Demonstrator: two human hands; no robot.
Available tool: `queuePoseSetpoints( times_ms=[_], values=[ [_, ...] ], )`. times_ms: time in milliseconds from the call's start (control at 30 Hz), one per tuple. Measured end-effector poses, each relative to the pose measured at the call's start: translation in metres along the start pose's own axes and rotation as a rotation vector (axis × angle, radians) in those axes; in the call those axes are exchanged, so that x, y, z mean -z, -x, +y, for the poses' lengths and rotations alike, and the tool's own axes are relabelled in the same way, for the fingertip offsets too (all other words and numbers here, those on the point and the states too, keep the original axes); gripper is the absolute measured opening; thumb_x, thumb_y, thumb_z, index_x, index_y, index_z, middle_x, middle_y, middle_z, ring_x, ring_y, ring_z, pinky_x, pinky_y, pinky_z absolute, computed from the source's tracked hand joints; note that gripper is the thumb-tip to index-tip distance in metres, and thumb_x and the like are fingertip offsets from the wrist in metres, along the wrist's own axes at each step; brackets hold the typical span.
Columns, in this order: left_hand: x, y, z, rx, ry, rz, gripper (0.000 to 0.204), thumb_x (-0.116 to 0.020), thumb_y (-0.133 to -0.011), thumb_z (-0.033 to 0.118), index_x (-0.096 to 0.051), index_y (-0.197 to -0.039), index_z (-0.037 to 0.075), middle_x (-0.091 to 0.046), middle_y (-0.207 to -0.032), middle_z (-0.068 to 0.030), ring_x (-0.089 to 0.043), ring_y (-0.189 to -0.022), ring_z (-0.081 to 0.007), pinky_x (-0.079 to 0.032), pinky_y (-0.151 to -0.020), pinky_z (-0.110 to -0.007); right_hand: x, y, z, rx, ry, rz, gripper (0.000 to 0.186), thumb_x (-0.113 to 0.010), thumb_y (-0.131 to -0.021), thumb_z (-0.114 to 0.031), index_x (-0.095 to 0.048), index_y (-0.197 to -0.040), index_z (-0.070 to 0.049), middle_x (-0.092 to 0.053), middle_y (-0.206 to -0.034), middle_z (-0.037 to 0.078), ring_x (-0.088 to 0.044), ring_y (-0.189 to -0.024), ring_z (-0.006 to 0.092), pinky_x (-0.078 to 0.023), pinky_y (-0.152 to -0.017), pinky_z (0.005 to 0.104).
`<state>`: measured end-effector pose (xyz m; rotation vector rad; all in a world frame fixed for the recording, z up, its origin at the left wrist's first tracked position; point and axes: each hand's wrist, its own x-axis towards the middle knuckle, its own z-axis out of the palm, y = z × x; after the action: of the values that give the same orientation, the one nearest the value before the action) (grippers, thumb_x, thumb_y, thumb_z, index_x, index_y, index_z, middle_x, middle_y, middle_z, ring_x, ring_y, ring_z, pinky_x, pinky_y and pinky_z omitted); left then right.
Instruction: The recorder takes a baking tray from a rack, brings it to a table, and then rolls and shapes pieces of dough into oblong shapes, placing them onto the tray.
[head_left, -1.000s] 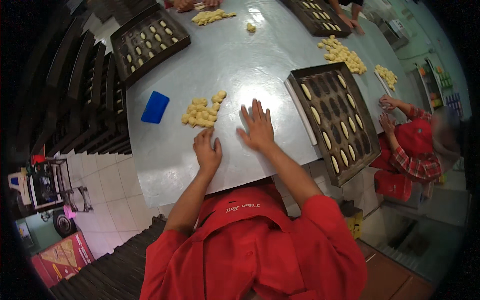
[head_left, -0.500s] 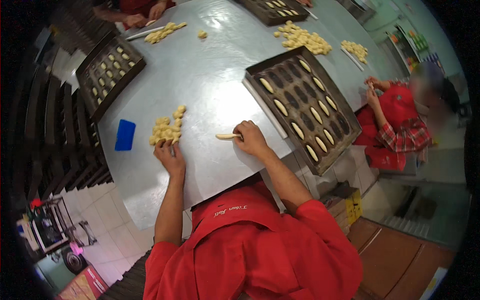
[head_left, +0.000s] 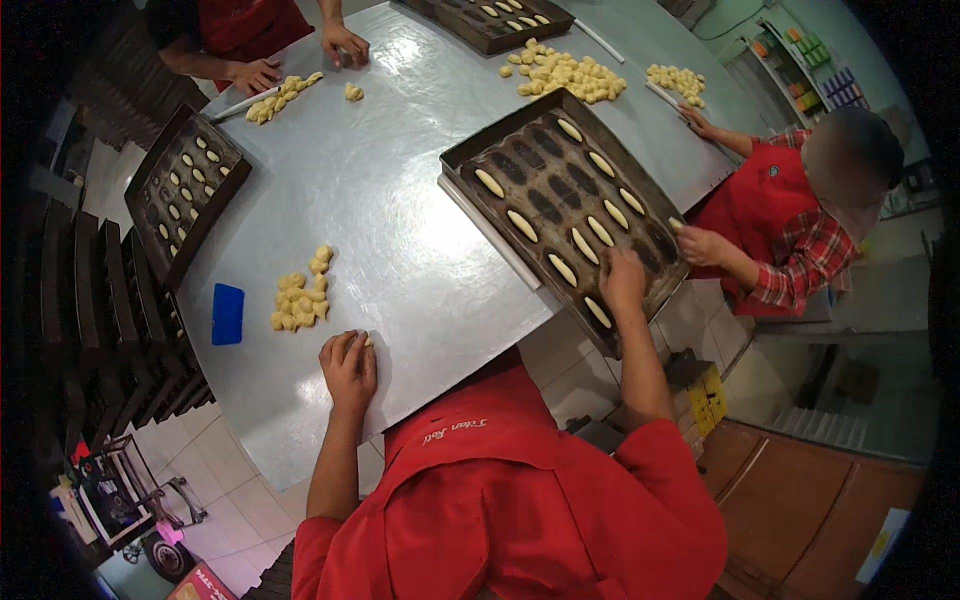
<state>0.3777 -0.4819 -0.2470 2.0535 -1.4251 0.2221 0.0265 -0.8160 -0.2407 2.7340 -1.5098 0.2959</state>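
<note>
My left hand (head_left: 348, 372) rests on the metal table with its fingers bent over a small piece of yellow dough (head_left: 369, 342), most of which they hide. Over the baking tray (head_left: 530, 262) at right, my right hand (head_left: 625, 280) reaches down with fingers a little apart. Beside its fingertips a pale dough strip (head_left: 585, 246) lies in the tray, and nothing shows between the fingers. Several other dough strips (head_left: 522, 226) fill some of the tray's dark oval hollows; my hand covers part of the lower rows. A pile of dough pieces (head_left: 300, 300) sits beyond my left hand.
A blue scraper (head_left: 227, 314) lies at the table's left edge, near another tray (head_left: 232, 180). A white rod (head_left: 490, 232) runs along my tray. At right a co-worker's hand (head_left: 704, 245) holds a dough strip over the tray's edge; another person's hands (head_left: 345, 45) work at the far left.
My right hand has moved from the table to the tray, and one more strip lies there. My left hand has drawn back from the pile with a dough piece. The co-worker's hand has reached the tray.
</note>
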Motion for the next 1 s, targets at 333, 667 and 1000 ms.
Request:
queuePoseSetpoints(
  times_ms=[333, 667, 1000],
  values=[
    [-0.016, -0.018, 0.037, 0.169, 0.331, 0.081, 0.027, -0.069, -0.077, -0.003, -0.067, -0.103, 0.005, -0.065, -0.099, -0.0124, -0.060, -0.091, -0.0293, -0.049, -0.076, -0.038, 0.004, -0.024, -0.133, 0.188, -0.744, 0.197, 0.015, -0.064, -0.083, -0.006, -0.064, -0.097, -0.002, -0.061, -0.100, 0.015, -0.059, -0.096, 0.0335, -0.048, -0.080, 0.0447],
    [-0.035, -0.005, 0.037, -0.044, 0.242, -0.038, 0.023, -0.072, -0.076, 0.001, -0.067, -0.098, 0.007, -0.067, -0.100, -0.0077, -0.059, -0.092, -0.0281, -0.047, -0.081, -0.038, -0.017, -0.056, -0.027, -0.305, -0.131, -0.161, 0.026, -0.065, -0.086, -0.012, -0.066, -0.110, -0.002, -0.066, -0.093, 0.019, -0.064, -0.088, 0.0364, -0.052, -0.076, 0.0476],
    [-0.034, -0.007, 0.037, -0.046, 0.223, -0.070, 0.028, -0.072, -0.075, 0.003, -0.069, -0.101, 0.011, -0.065, -0.102, -0.0049, -0.056, -0.094, -0.0266, -0.044, -0.082, -0.037, -0.017, -0.043, -0.027, -0.147, -0.173, -0.183, 0.026, -0.069, -0.083, -0.014, -0.069, -0.104, 0.000, -0.064, -0.103, 0.020, -0.063, -0.096, 0.0353, -0.051, -0.083, 0.0458]
  ],
)
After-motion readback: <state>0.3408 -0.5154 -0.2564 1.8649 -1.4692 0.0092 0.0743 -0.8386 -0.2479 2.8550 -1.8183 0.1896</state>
